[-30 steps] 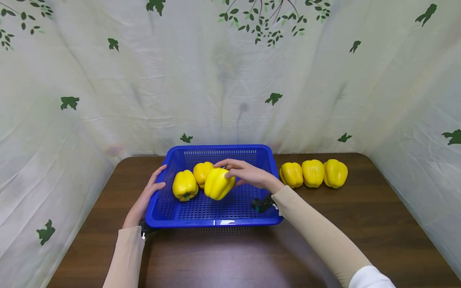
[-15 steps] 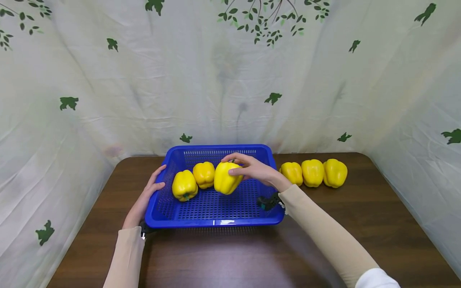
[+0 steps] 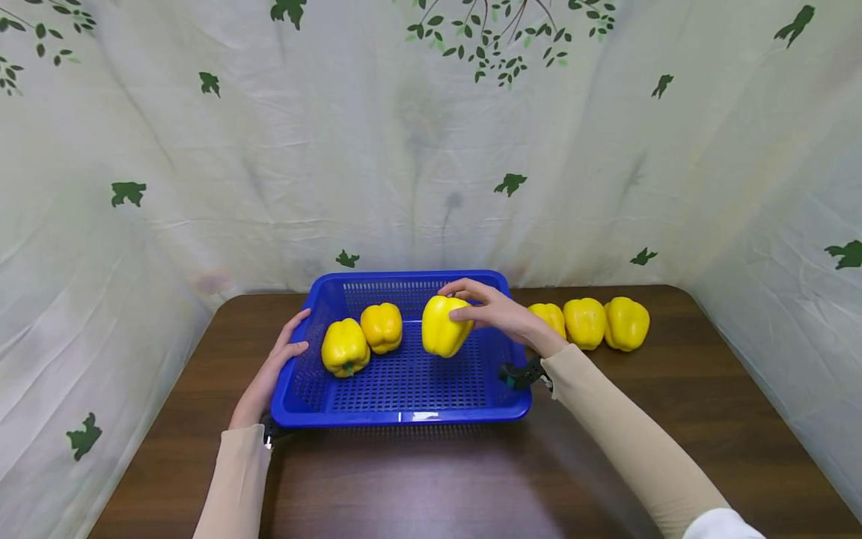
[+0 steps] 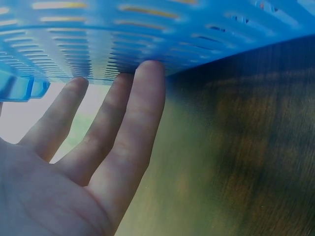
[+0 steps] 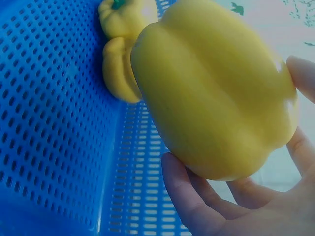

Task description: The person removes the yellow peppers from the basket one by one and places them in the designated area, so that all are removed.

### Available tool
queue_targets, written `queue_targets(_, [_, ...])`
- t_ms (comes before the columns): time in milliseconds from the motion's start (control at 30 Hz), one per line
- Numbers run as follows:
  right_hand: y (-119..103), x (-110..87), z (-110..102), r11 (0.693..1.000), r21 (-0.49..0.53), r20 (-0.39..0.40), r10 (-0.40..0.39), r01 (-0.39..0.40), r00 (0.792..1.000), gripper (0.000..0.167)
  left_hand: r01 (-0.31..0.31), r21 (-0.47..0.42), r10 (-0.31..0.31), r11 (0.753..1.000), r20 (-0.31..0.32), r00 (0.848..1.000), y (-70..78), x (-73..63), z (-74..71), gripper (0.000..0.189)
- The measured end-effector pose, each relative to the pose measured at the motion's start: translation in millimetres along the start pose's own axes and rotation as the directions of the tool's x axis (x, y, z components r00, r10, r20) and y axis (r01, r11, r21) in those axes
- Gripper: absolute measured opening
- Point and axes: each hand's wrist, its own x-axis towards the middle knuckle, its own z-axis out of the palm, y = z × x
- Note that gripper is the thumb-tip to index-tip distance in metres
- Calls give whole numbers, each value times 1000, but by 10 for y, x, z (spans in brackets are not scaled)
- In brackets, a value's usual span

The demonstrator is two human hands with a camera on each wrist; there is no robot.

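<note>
Right hand (image 3: 500,314), fingers curved, grips a blocky yellow bell pepper (image 3: 441,328) over a blue perforated plastic basket (image 3: 337,419); left hand (image 3: 277,358), straight-fingered, touches its side. Transfer step, apparently; next likely needs steady grip.

Glossy peppers (image 3: 441,329), shiny plastic basket (image 3: 337,420)

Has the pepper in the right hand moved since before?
Yes. In the head view, the held pepper has moved right and up the picture, nearer the right side of the blue basket.
</note>
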Motion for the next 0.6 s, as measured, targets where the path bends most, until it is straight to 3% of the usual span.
queue_targets(600, [11, -200, -234, 997, 71, -21, 6, -5, 1000, 42, -15, -4, 15, 1000, -10, 1000, 4, 13, 12, 56])
